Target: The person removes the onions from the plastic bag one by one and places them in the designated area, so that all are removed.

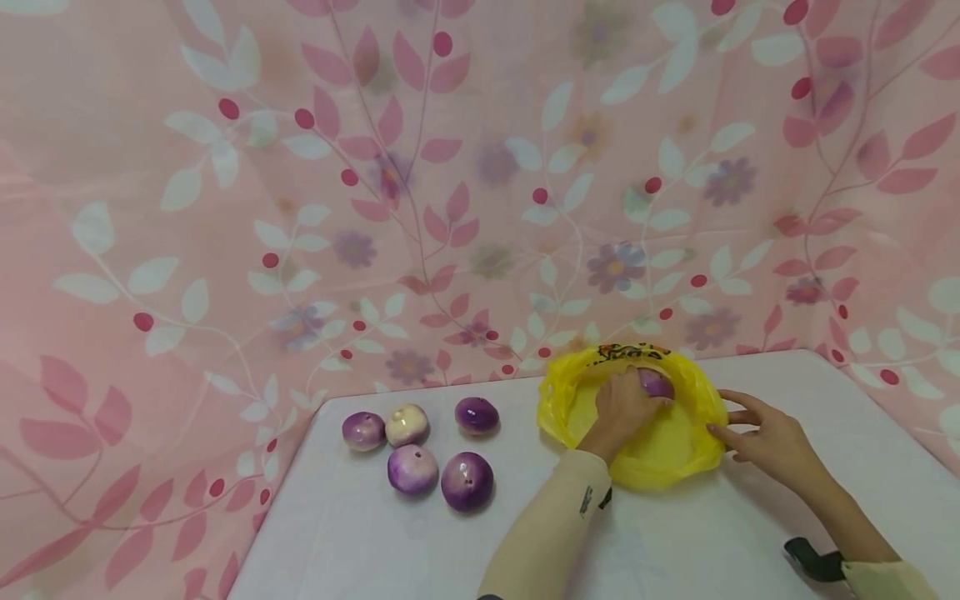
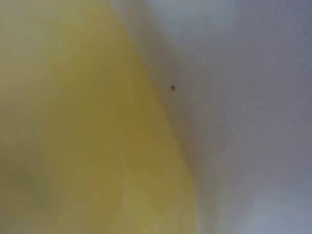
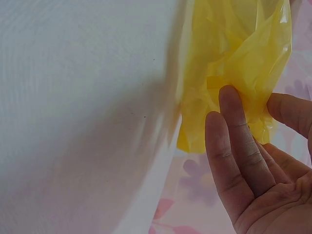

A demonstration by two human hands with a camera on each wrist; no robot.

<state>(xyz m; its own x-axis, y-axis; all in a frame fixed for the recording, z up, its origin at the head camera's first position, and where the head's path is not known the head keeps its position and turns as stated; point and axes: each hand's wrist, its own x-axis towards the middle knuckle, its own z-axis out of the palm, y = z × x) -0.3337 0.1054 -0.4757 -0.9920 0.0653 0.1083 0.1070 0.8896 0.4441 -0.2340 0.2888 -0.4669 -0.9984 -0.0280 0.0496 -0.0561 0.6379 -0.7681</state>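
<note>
My left hand [image 1: 624,407] reaches into a yellow plastic bag [image 1: 557,402] with a wide, open mouth. Its fingers and thumb grip a glossy purple red onion [image 1: 656,383] inside, partly hidden by the hand. On the bag's right side, my right hand [image 1: 772,442] holds the rim, with the thin plastic between thumb and fingers. The right wrist view shows those fingers [image 3: 231,146] fairly straight against the crinkled yellow plastic [image 3: 234,58]. Only blurred yellow plastic [image 2: 97,122] beside the white table cover appears in the left wrist view.
Left of the bag, several more glossy onions lie on the white table [image 1: 360,533]: a dark purple one [image 1: 467,482], a purple-and-white one [image 1: 412,470] and a cream one [image 1: 407,425] among them. A pink floral cloth [image 1: 480,208] hangs behind the table.
</note>
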